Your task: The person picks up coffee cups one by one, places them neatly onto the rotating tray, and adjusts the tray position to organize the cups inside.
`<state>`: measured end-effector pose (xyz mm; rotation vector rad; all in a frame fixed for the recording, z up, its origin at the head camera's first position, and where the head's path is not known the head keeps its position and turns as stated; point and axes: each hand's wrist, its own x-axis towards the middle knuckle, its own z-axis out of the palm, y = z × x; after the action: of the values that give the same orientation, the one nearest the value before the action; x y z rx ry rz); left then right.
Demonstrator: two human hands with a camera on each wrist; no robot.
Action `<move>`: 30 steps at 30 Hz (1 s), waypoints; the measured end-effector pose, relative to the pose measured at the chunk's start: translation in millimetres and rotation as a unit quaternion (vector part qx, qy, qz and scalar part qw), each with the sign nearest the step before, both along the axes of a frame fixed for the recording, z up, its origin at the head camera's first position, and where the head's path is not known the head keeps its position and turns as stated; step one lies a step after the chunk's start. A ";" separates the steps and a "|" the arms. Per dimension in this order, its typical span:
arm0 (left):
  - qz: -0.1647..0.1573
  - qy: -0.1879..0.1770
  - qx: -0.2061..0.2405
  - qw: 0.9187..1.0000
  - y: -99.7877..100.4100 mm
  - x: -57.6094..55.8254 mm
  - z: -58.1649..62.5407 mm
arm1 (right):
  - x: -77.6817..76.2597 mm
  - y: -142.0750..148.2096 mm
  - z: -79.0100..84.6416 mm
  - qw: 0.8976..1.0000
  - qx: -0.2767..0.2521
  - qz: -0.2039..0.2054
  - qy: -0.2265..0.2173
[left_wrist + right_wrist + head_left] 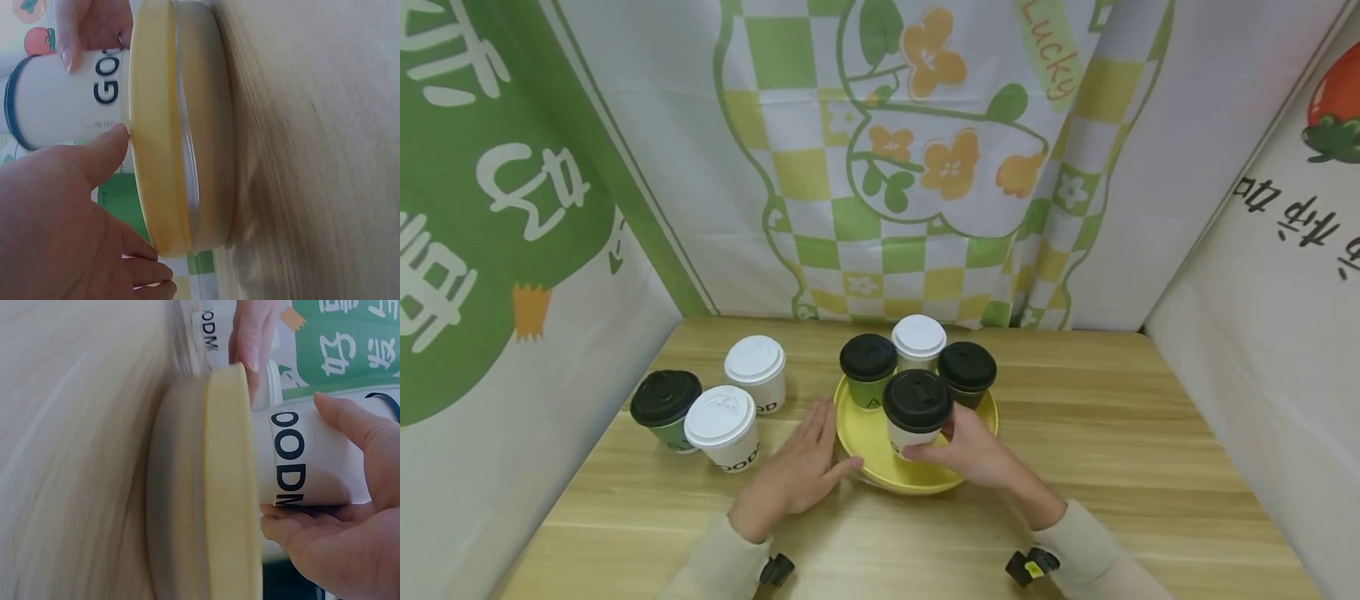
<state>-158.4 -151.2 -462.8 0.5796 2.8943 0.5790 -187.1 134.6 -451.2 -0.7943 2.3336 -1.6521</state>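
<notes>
My right hand (973, 447) grips a white paper cup with a black lid (917, 402), thumb on the near side. The cup is over the front of a round yellow tray (868, 437); the right wrist view shows dark lettering on this white cup (312, 453). My left hand (801, 462) rests beside the tray with fingers extended, its thumb touching the rim in the left wrist view. Behind the gripped cup, on the tray, stand a green cup with a black lid (868, 371), a white-lidded cup (919, 342) and a dark cup with a black lid (968, 373).
Left of the tray, on the wooden table (1112, 450), stand a green cup with a black lid (667, 408) and two white cups with white lids, one nearer (722, 425) and one farther back (756, 371). A patterned curtain (917, 167) hangs along the table's back edge.
</notes>
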 end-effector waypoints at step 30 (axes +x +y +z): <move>-0.006 0.005 0.005 1.000 -1.9 -0.7 -2.1 | -18.5 -57.3 -33.2 0.999 0.013 0.008 -0.028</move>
<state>-159.1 -153.1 -464.9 0.6026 2.8976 0.5904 -205.6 77.3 -484.5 -0.7489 2.2994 -1.6129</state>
